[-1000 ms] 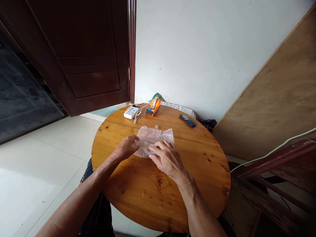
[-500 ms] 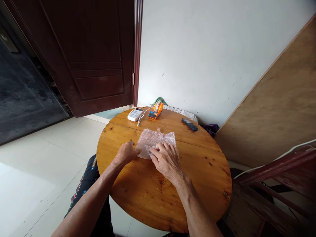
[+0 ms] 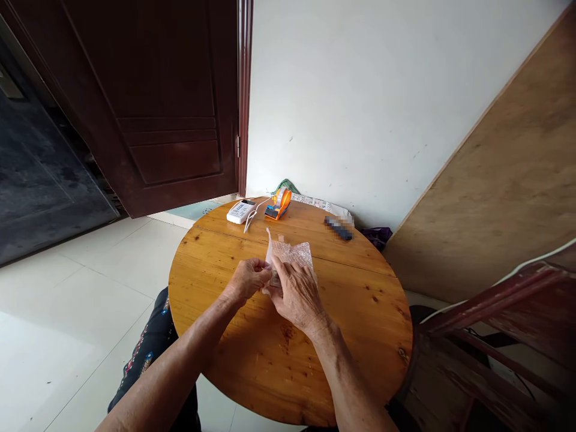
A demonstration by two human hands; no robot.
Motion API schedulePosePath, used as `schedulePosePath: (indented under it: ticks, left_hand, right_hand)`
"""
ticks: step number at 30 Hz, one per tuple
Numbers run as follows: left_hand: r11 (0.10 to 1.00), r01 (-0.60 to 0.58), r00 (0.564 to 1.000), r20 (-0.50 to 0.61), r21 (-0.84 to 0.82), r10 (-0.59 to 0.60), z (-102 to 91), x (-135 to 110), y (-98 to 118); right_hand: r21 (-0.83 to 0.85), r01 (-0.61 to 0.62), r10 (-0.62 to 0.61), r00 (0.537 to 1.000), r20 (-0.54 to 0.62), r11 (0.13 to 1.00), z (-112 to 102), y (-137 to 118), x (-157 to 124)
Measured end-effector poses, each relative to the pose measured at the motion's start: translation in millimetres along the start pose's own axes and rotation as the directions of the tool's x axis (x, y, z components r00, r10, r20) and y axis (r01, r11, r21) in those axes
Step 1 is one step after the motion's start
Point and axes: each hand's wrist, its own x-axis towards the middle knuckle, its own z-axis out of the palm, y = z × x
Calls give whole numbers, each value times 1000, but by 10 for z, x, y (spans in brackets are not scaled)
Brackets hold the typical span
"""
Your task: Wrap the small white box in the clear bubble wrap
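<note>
A sheet of clear bubble wrap point(image 3: 300, 254) lies on the round wooden table point(image 3: 360, 312), its left side lifted and folded inward. My left hand point(image 3: 248, 279) pinches that left edge between thumb and fingers. My right hand point(image 3: 300, 294) is over the wrap, its fingers bent across it and pressing it down, thumb at the near edge. Something under the right palm is mostly hidden, and I cannot make out what it is. A small piece of tape point(image 3: 281, 239) sticks up at the wrap's far edge.
At the table's far side stand a white box-like device point(image 3: 241, 212) with a white cable point(image 3: 250, 221) and an orange tape dispenser point(image 3: 279, 204). A dark, pixelated object point(image 3: 338, 228) lies at the back right. A white wall point(image 3: 337, 108) and brown door point(image 3: 175, 108) are behind.
My left hand has moved right and taken hold of the wrap's left edge, which is now raised and folded in. My right hand stays on the wrap. The view has shifted slightly.
</note>
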Motion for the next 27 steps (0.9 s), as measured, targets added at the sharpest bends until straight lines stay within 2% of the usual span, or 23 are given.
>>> schedulePosePath:
  ticks: [3,6,9,11,12,13,15,18,22,27]
  left_hand:
    - [991,-34,997,75,128,24,34,-12,58]
    - [949,-145,975,202,281,89,2,-43,95]
    - [841,-258,963,201,476,182,9,-70,99]
    - [737,-291,957,176,609,233,48,-84,95]
    - [682,-296,954,171,669,247,71,-91,95]
    - [627,-293,953,170,721,250,92,-98,96]
    - [518,-286,952,175,806,253,116,-108,98]
    - [384,-342,920,222,858,323,93,-98,68]
    - [297,-498,823,337,814,456,14,-27,-55]
    - [266,-628,715,407,731,568,-26,69,-201]
  right_hand:
    - [130,-51,52,999,-5,990,-21,39,-23]
    - [252,-49,60,998,-35,966,-22,120,-41]
    - [362,-24,75,989,-128,932,-33,243,-45]
    - [420,-98,201,957,-208,902,-72,346,-52]
    - [430,-175,292,930,-224,886,-103,400,-61]
    - [421,-271,383,900,-210,866,-141,453,-76]
    - [347,-462,524,845,-108,816,-221,544,-125]
    - [216,-629,625,775,96,747,-309,614,-228]
    - [185,-725,687,688,233,664,-306,563,-303]
    - [185,-771,737,637,226,609,-112,440,-185]
